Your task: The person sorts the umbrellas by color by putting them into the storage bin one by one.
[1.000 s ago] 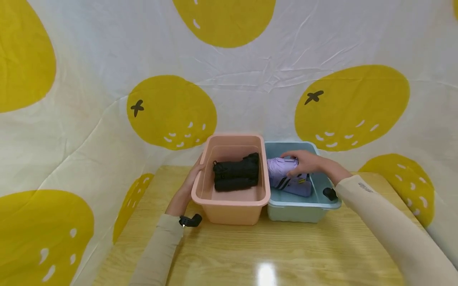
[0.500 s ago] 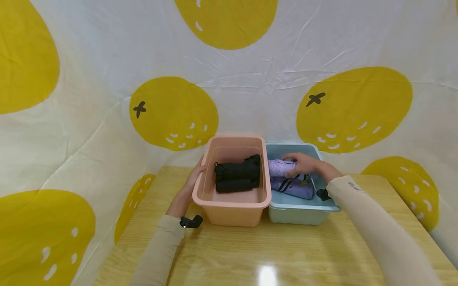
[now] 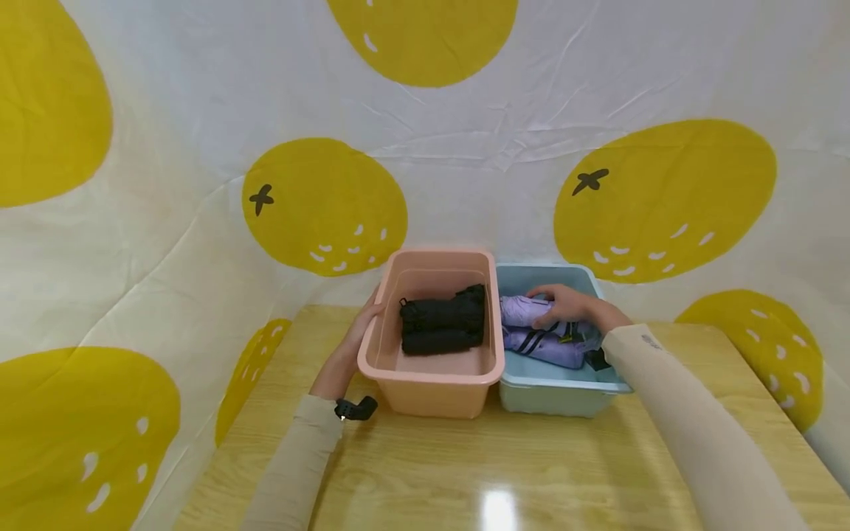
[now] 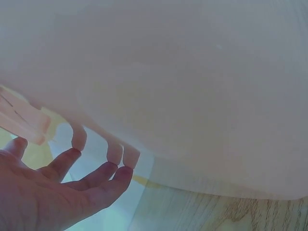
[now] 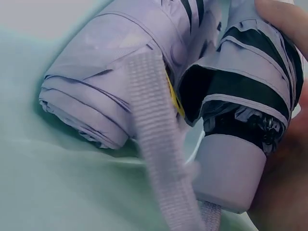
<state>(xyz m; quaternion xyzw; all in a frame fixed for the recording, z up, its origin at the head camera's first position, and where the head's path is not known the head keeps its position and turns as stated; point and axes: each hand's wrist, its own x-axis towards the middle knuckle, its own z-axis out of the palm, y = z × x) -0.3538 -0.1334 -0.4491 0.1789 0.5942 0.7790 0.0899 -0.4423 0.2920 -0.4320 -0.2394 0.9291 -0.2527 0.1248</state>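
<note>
In the head view, my right hand (image 3: 566, 304) reaches into the blue bin (image 3: 558, 383) and grips a lilac folded umbrella (image 3: 521, 311) from above, thumb on the near side. The right wrist view shows this umbrella's handle (image 5: 231, 166) beside the palm, with dark stripes on its fabric. A second lilac folded umbrella (image 3: 547, 349) lies close in front of it in the bin. My left hand (image 3: 352, 335) is at the left side of the pink bin (image 3: 432, 398). Its spread fingertips meet the bin's outer wall (image 4: 183, 110) in the left wrist view.
Two black rolled bundles (image 3: 441, 341) resembling folded umbrellas lie inside the pink bin. Both bins stand side by side on the wooden table (image 3: 412, 464), near a curtain (image 3: 458, 192) with yellow fruit prints. A pale strap (image 5: 156, 130) crosses the right wrist view.
My right wrist has shifted slightly left and lower over the blue bin. More of the nearer lilac umbrella shows beneath the hand. The left hand and both bins keep their places.
</note>
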